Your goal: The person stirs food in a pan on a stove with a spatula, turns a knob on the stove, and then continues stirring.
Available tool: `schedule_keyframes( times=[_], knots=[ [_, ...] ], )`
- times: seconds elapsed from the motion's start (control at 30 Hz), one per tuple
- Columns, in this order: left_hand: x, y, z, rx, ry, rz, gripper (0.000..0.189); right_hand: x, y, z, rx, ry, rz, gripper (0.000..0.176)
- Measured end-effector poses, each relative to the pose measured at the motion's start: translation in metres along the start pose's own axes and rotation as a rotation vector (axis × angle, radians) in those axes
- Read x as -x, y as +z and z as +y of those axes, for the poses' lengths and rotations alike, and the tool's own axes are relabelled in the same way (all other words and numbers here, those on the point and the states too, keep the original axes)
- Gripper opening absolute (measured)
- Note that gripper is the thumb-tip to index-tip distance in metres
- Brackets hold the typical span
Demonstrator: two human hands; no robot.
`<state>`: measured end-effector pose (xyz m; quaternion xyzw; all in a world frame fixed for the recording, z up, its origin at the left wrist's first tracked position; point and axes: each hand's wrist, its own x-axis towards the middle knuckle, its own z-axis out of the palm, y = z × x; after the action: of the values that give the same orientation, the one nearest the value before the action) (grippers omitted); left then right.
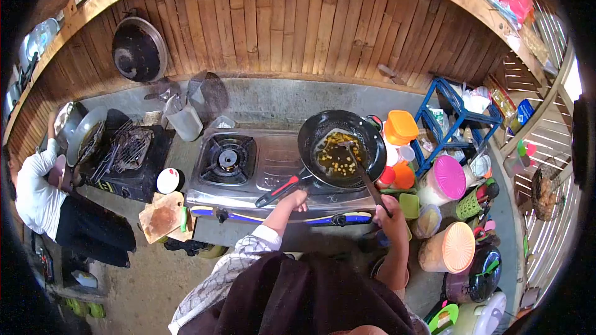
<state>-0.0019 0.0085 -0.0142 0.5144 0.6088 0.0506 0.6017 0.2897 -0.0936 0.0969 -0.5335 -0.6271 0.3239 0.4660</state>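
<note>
A black wok (338, 177) sits on the right burner of the steel gas stove (279, 167), with small yellowish pieces (341, 161) in liquid inside. My right hand (392, 216) grips the long dark handle of a spatula (366, 180). The spatula's blade rests among the pieces in the wok. My left hand (294, 202) hovers by the stove's front edge, just right of the wok's black and red handle (279, 190). Its fingers are curled in, and I see nothing held in them.
The left burner (228, 160) has no pot on it. A cutting board (164, 216) with a green-handled knife (184, 218) lies left of the stove. Plastic containers (449, 178) and a blue rack (456, 118) crowd the right side. Another person (40, 192) stands far left at a second stove.
</note>
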Motion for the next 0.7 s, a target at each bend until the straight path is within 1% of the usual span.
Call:
schedule_keyframes(
  times=[0.03, 0.07, 0.13, 0.17, 0.23, 0.27, 0.33, 0.37, 0.43, 0.47, 0.53, 0.57, 0.6, 0.67, 0.7],
  knots=[
    [-0.003, 0.000, -0.003, 0.006, -0.001, -0.025, 0.053, -0.005, 0.007, -0.023, -0.062, 0.158, -0.027, 0.038],
    [-0.004, 0.002, -0.004, 0.016, -0.007, -0.027, 0.053, -0.009, 0.012, -0.035, -0.059, 0.163, -0.037, 0.038],
    [-0.008, 0.003, -0.006, 0.033, -0.048, -0.022, 0.063, -0.019, 0.022, -0.048, -0.089, 0.246, -0.048, 0.038],
    [-0.011, 0.004, -0.010, -0.011, 0.032, -0.003, 0.070, -0.023, 0.027, -0.049, -0.084, 0.250, -0.054, 0.038],
    [-0.010, 0.005, -0.011, 0.009, 0.029, 0.005, 0.069, -0.031, 0.034, -0.048, 0.054, 0.144, 0.019, 0.039],
    [-0.011, 0.006, -0.012, 0.020, 0.027, 0.015, 0.068, -0.034, 0.036, -0.046, 0.059, 0.149, 0.021, 0.039],
    [-0.010, 0.006, -0.010, 0.038, 0.005, 0.004, 0.068, -0.040, 0.039, -0.045, -0.004, 0.302, -0.064, 0.041],
    [-0.010, 0.006, -0.008, 0.056, -0.015, 0.002, 0.067, -0.041, 0.041, -0.049, 0.001, 0.306, -0.064, 0.041],
    [0.002, 0.005, 0.001, 0.042, -0.007, 0.013, 0.067, -0.045, 0.044, -0.068, 0.260, 0.236, -0.057, 0.042],
    [0.005, 0.004, 0.002, 0.023, -0.008, 0.025, 0.067, -0.049, 0.046, -0.064, 0.262, 0.238, -0.063, 0.042],
    [-0.008, 0.005, -0.005, 0.038, -0.042, -0.017, 0.067, -0.047, 0.052, -0.055, 0.333, -0.028, 0.081, 0.041],
    [-0.014, 0.006, -0.009, 0.049, -0.062, -0.051, 0.067, -0.046, 0.052, -0.060, 0.389, 0.024, 0.064, 0.041],
    [-0.014, 0.006, -0.010, 0.050, -0.064, -0.050, 0.067, -0.046, 0.054, -0.045, 0.387, 0.025, 0.062, 0.041],
    [-0.014, 0.007, -0.008, 0.017, -0.030, -0.043, 0.065, -0.046, 0.053, -0.005, 0.270, -0.100, 0.081, 0.039],
    [-0.014, 0.007, -0.006, 0.017, -0.027, -0.048, 0.065, -0.043, 0.051, -0.016, 0.275, -0.100, 0.084, 0.039]
  ],
)
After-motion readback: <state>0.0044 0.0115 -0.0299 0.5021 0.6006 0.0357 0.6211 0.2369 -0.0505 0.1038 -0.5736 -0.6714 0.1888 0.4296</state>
